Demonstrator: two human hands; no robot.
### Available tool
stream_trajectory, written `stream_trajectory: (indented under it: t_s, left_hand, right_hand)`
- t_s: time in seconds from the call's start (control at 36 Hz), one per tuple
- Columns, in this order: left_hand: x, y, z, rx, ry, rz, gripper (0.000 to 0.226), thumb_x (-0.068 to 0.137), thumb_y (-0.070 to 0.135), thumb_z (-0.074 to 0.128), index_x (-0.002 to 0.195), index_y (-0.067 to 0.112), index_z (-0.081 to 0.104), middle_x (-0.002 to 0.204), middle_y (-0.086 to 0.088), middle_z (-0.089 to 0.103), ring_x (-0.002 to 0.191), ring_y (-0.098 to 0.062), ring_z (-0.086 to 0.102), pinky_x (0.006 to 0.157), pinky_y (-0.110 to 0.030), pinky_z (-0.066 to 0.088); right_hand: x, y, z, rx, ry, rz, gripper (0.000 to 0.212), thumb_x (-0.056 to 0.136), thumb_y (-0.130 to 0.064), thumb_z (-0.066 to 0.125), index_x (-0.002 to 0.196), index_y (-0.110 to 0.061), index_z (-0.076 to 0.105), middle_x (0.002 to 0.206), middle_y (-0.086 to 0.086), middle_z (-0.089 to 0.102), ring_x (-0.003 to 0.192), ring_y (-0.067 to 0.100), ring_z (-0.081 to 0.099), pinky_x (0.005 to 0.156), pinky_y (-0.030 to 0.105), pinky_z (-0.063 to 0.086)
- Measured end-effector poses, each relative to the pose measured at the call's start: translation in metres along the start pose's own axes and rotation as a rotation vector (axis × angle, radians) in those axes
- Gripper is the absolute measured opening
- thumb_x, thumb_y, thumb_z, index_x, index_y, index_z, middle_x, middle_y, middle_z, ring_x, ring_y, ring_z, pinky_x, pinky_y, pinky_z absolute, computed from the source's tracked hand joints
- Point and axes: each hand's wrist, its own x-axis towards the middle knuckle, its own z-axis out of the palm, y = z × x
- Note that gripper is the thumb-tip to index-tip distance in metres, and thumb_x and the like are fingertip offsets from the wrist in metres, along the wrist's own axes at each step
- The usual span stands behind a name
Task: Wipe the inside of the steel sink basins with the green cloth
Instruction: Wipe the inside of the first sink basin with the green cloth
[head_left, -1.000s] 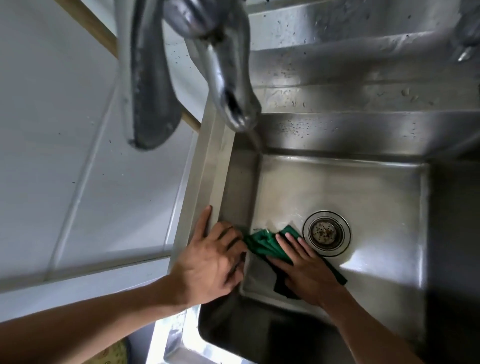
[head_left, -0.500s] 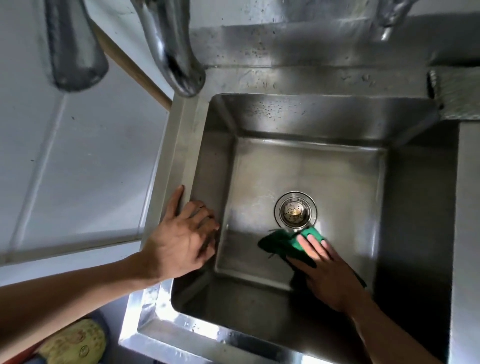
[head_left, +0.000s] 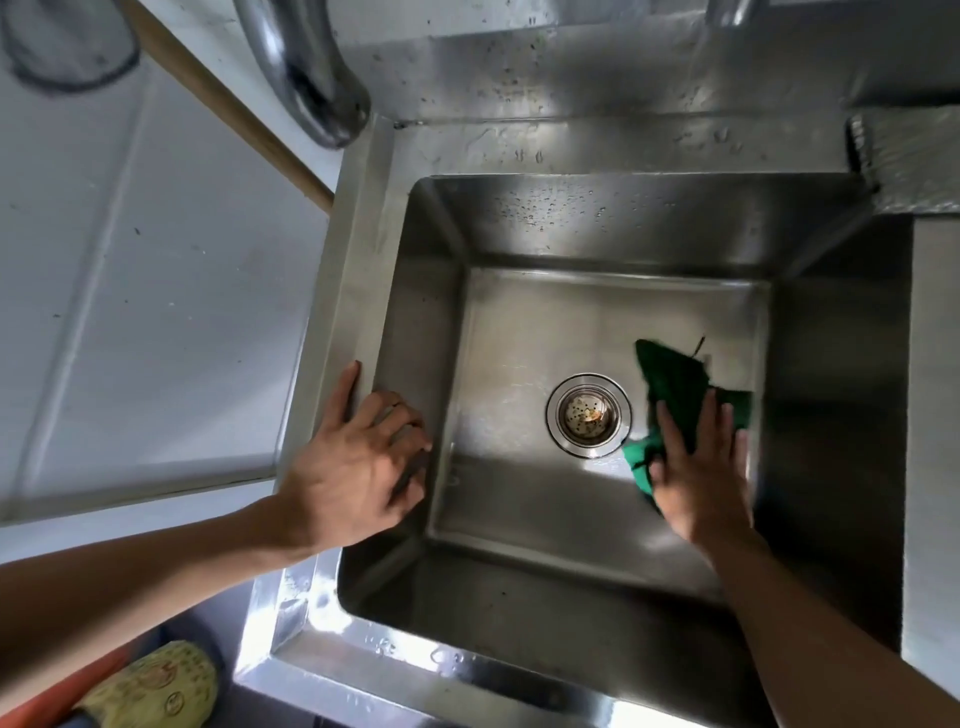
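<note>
The green cloth (head_left: 673, 382) is lying on the floor of the steel sink basin (head_left: 545, 322), bunched partly under the right hand (head_left: 698, 470) and sticking out beyond its fingertips and past its thumb side. The right hand is pressing down on the cloth with its fingers straight and slightly spread, flat rather than gripping. It is slightly blurred. Just off the thumb side of that hand, the round drain strainer (head_left: 588, 414) is sitting in the middle of the basin floor, touching or nearly touching the cloth's edge.

Across the basin from the right hand, the left hand (head_left: 353, 462) is resting on the sink rim (head_left: 358, 260), its thumb lying straight along the rim and its fingers bending over the edge onto the inner wall. It is holding nothing.

Beyond the left hand's fingertips, a chrome faucet (head_left: 306, 78) is hanging over the sink's far corner, beside a wooden strip (head_left: 223, 104) running across white tiles (head_left: 156, 286). Water droplets are clinging to the far wall. Near the left forearm, a yellow patterned object (head_left: 150, 686) is showing.
</note>
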Motion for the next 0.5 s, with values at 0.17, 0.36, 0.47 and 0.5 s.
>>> stream_trajectory:
  t_s: [0.17,0.36,0.47,0.5]
  left_hand:
    - [-0.001,-0.002,0.000,0.002,-0.033,0.000,0.046,0.092,0.052,0.047,0.110,0.020,0.076,0.116,-0.007,0.070,0.119,-0.034,0.061,0.121,-0.072,0.020]
    - [0.001,-0.001,0.000,-0.004,-0.006,-0.006,0.043,0.088,0.049,0.050,0.107,0.020,0.075,0.114,-0.005,0.070,0.117,-0.033,0.061,0.121,-0.071,0.022]
    - [0.000,-0.001,0.002,-0.018,0.019,-0.005,0.041,0.088,0.049,0.052,0.107,0.021,0.075,0.115,-0.004,0.070,0.117,-0.033,0.061,0.121,-0.071,0.022]
    - [0.000,-0.001,0.002,-0.019,0.021,-0.003,0.041,0.088,0.048,0.052,0.107,0.021,0.075,0.114,-0.004,0.070,0.117,-0.033,0.061,0.121,-0.071,0.022]
  right_hand:
    - [-0.045,0.013,0.015,-0.020,-0.033,-0.125,0.071,0.078,-0.040,0.040,0.148,-0.031,0.043,0.159,0.023,0.022,0.146,0.042,0.022,0.113,0.058,0.024]
    - [0.024,0.006,-0.005,0.013,0.093,0.133,0.065,0.094,-0.040,0.046,0.154,-0.038,0.023,0.164,0.017,-0.003,0.151,0.032,-0.003,0.121,0.047,0.003]
    - [0.020,-0.006,0.000,0.035,0.110,0.107,0.065,0.086,-0.033,0.048,0.150,-0.026,0.038,0.161,0.026,0.010,0.148,0.043,0.010,0.117,0.055,0.013]
    - [0.012,-0.006,0.004,0.022,0.089,0.061,0.067,0.083,-0.031,0.054,0.149,-0.024,0.042,0.159,0.028,0.015,0.147,0.045,0.015,0.115,0.057,0.018]
